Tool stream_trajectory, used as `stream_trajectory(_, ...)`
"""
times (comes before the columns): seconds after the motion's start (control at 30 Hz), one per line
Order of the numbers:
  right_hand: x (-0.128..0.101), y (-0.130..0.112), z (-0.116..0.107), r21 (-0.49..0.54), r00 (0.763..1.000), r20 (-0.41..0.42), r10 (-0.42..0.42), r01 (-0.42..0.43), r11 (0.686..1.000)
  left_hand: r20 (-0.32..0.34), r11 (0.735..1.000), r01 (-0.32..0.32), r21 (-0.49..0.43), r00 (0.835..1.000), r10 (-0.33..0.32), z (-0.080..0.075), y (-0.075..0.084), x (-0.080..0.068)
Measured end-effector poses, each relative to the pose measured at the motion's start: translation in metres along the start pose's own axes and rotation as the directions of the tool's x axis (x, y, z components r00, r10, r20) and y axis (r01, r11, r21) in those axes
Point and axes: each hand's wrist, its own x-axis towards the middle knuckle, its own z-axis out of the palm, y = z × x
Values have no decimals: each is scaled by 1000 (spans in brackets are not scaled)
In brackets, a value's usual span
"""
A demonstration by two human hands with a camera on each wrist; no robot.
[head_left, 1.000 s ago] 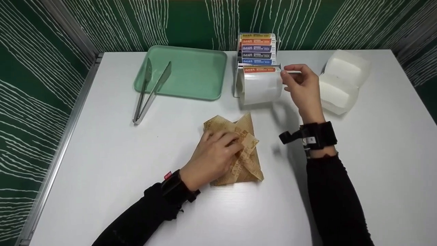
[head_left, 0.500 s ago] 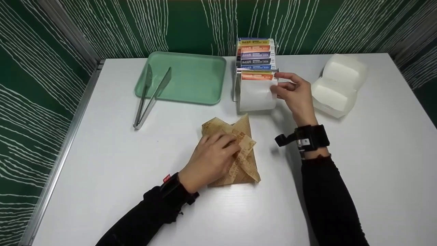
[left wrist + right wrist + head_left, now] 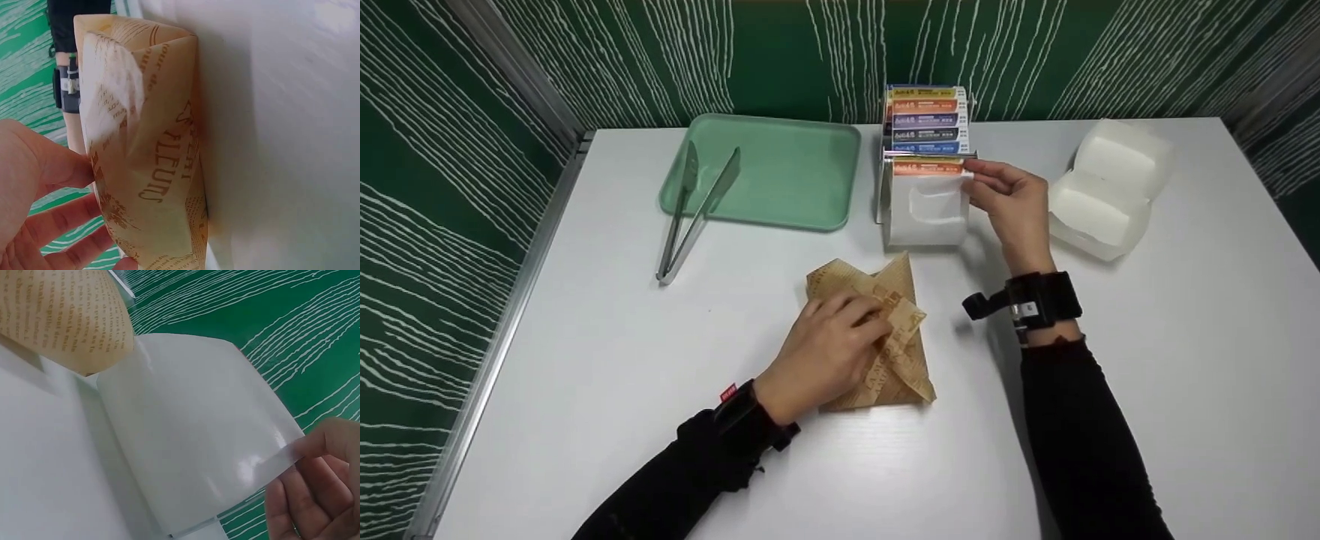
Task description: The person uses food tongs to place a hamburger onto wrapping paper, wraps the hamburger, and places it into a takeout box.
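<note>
One right hand point(image 3: 315, 478) pinches the edge of one glossy white label strip point(image 3: 197, 433) between thumb and index finger, its other fingers curled beneath. Directly left of that grip, the strip hangs from one label roll point(image 3: 926, 124) on a small stand with a metal bar point(image 3: 934, 154); five clear colour bands show above the bar, yellow, orange, purple, black and blue, and one orange band shows below it. Nearer the person and to the left of the grip, one packet point(image 3: 900, 367) wrapped in brown printed paper lies on the table, apart from the strip. One left hand point(image 3: 832, 345) rests over it, thumb and fingertips pressing on the folded paper, with no clenched hold around it. Each wrist wears one black strap, two in all, above two black sleeves point(image 3: 1087, 435). Just right of the grip sits one white box point(image 3: 1102, 214) with its lid raised, its inside showing. Well to the left of the grip is one green tray point(image 3: 787, 172), and one pair of metal tongs point(image 3: 724, 178) lies spread across its near left edge, the joined end on the white table point(image 3: 547, 337). Beyond everything stands a green wall point(image 3: 780, 60) with white streaks.
</note>
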Motion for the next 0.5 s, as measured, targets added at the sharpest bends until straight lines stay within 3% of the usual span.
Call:
stream_trajectory(0.4, 1, 0, 2, 66, 1000, -16, -8, 9, 998, -3, 1000, 0, 2, 1000, 0, -1, 0, 0)
stream_trajectory(0.5, 1, 1, 3, 41, 999, -6, -35, 36, 999, -5, 1000, 3, 2, 1000, -2, -1, 0, -1)
